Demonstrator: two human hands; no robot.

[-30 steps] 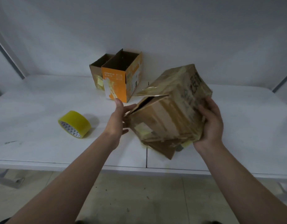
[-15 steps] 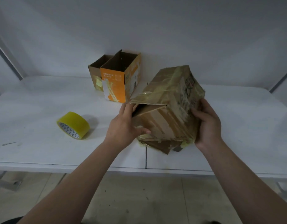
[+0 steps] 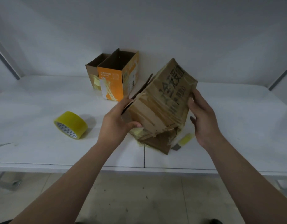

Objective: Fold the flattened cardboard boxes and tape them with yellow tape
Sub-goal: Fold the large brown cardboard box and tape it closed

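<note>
A worn brown cardboard box (image 3: 162, 104) with old tape and black writing is tilted over the white table (image 3: 42, 149), its lower corner near the table top. My left hand (image 3: 118, 120) grips its left end, thumb on the front face and fingers at the open flap edge. My right hand (image 3: 202, 120) rests on its right side, fingers spread along the edge. A roll of yellow tape (image 3: 70, 125) lies on the table to the left. A loose strip of yellow tape (image 3: 185, 139) lies by the box's lower right.
Two folded open-top boxes stand at the back by the wall: an orange one (image 3: 118, 78) and a brown one (image 3: 95, 70) behind it. The table's front edge (image 3: 139, 168) runs just below the box, with tiled floor beneath.
The box has turned so its written face points up toward me. My left hand went from open beside the box to gripping its left end. My right hand slid along the right side.
</note>
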